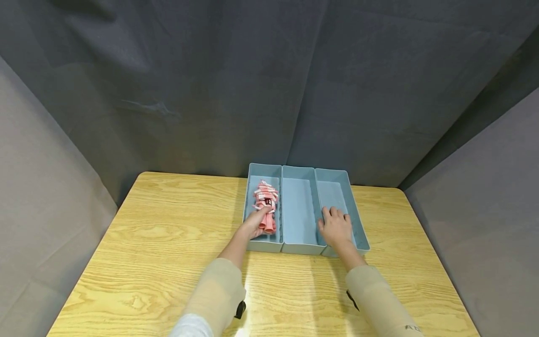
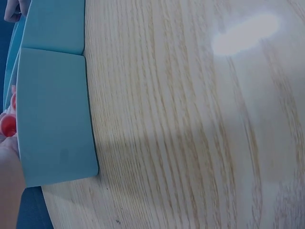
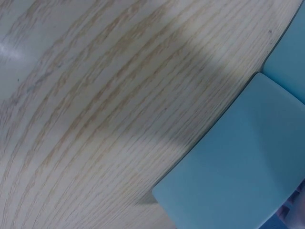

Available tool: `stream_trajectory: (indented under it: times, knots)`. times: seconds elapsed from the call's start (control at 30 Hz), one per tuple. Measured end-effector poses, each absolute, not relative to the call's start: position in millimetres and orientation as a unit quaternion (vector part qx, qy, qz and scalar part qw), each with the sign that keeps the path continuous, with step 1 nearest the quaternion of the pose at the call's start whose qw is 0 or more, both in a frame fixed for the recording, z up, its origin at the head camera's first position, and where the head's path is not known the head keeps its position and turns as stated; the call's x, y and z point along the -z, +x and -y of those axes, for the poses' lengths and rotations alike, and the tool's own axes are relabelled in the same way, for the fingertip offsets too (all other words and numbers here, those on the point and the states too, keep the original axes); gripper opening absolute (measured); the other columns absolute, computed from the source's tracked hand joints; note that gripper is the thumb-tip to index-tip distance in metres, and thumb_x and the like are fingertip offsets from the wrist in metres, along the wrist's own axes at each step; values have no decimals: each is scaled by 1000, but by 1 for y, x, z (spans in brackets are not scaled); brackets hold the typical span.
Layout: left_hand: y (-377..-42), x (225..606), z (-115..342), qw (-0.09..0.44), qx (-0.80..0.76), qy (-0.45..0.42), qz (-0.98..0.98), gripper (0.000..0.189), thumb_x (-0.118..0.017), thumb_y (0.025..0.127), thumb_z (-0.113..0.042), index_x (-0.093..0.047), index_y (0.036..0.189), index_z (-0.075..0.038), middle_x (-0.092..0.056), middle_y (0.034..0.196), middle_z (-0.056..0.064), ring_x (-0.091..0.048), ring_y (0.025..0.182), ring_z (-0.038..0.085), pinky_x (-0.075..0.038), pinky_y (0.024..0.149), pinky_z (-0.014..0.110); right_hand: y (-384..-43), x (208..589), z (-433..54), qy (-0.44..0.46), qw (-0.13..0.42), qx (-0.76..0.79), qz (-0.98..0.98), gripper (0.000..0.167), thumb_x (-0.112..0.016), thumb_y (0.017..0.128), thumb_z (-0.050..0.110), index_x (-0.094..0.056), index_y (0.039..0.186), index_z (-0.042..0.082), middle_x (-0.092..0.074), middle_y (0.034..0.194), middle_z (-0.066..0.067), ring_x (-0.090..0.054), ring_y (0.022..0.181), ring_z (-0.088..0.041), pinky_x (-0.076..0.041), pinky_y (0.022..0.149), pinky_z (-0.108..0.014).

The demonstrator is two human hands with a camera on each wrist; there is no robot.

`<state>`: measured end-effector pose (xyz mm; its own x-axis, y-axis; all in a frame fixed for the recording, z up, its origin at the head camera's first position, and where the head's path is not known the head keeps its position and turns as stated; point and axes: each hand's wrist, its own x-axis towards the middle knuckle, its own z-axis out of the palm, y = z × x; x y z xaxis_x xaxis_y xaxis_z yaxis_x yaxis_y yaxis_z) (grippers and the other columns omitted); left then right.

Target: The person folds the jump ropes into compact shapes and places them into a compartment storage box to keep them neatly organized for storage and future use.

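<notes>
In the head view, my left hand (image 1: pixel 254 225) grips a bundle of pink-and-white striped pieces (image 1: pixel 265 193) with two pink tube-like ends toward me. The thumb lies on top, and the bundle is inside the left blue-grey bin (image 1: pixel 263 246). In the left wrist view, a round reddish open end (image 2: pixel 8 125) shows beside the bin wall. My right hand (image 1: pixel 337 228) reaches over the front of the right bin (image 1: pixel 359 224), fingers spread loosely near its left divider, holding nothing visible. The right wrist view shows only a sliver of the hand (image 3: pixel 296 212).
A middle bin (image 1: pixel 300 201) stands between the other two, all side by side. They rest at the back of a wooden table (image 1: pixel 168 243). A dark curtain (image 1: pixel 210 93) hangs right behind, with grey panels (image 1: pixel 38 196) on both sides.
</notes>
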<state>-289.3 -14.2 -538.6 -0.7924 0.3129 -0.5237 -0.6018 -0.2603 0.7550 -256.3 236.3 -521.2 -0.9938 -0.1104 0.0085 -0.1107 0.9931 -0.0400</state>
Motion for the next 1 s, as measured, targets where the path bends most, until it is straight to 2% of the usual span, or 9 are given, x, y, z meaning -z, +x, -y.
stream_trajectory:
  times: [0.13, 0.37, 0.6, 0.7, 0.73, 0.77, 0.87, 0.97, 1.0]
  knots:
    - [-290, 541, 13, 309, -774, -132, -536, 41, -44, 94, -30, -46, 107, 9, -54, 63, 8, -55, 54, 15, -53, 54, 31, -256, 522, -237, 54, 3, -21, 998, 34, -43, 95, 32, -42, 119, 8, -45, 115, -16, -42, 106, -35, -31, 89, -54]
    - [-290, 546, 13, 339, -768, -133, -527, 34, -41, 95, -30, -45, 93, 3, -52, 59, 10, -56, 52, 18, -53, 52, 31, -256, 521, -237, 53, -1, -22, 998, 35, -42, 95, 33, -42, 120, 8, -45, 115, -16, -42, 107, -36, -32, 89, -55]
    - [-289, 544, 15, 352, -746, -136, -549, 39, -41, 95, -33, -47, 102, 5, -57, 65, 9, -59, 56, 17, -52, 54, 28, -256, 521, -237, 52, 0, -25, 998, 35, -42, 95, 32, -42, 120, 8, -46, 116, -17, -42, 107, -36, -31, 89, -55]
    - [-291, 550, 13, 341, -724, -149, -581, 44, -44, 93, -37, -51, 106, 5, -61, 74, 11, -59, 60, 17, -54, 62, 33, -256, 521, -236, 51, -3, -26, 998, 35, -42, 95, 32, -42, 121, 8, -45, 117, -17, -42, 107, -36, -31, 89, -55]
    - [-293, 554, 13, 337, -720, -153, -587, 45, -46, 92, -38, -52, 105, 4, -61, 77, 11, -60, 62, 17, -54, 65, 36, -256, 520, -236, 51, -4, -26, 998, 35, -42, 95, 32, -42, 121, 8, -45, 117, -16, -42, 107, -36, -31, 89, -55]
    - [-300, 574, 13, 330, -730, -138, -583, 46, -52, 89, -41, -55, 101, 3, -61, 76, 10, -59, 61, 17, -54, 62, 37, -256, 520, -236, 51, -5, -27, 998, 35, -42, 95, 32, -42, 120, 8, -45, 116, -16, -42, 107, -36, -31, 89, -55]
    - [-305, 585, 11, 305, -725, -152, -599, 44, -56, 86, -40, -57, 99, 3, -61, 81, 13, -61, 66, 22, -54, 68, 44, -256, 519, -236, 50, -4, -27, 998, 34, -42, 95, 32, -42, 119, 9, -46, 115, -16, -42, 106, -35, -32, 88, -54]
    - [-302, 578, 11, 287, -713, -164, -618, 44, -56, 87, -35, -52, 106, 4, -62, 86, 17, -64, 71, 28, -54, 69, 46, -256, 518, -235, 51, -4, -27, 998, 33, -42, 95, 31, -43, 118, 8, -46, 114, -16, -43, 105, -36, -32, 88, -54]
    - [-296, 560, 10, 280, -690, -186, -641, 45, -54, 89, -33, -49, 111, 5, -61, 90, 18, -64, 75, 29, -53, 73, 46, -255, 518, -235, 50, -3, -27, 998, 33, -43, 95, 32, -43, 118, 8, -46, 114, -16, -43, 105, -35, -33, 88, -54]
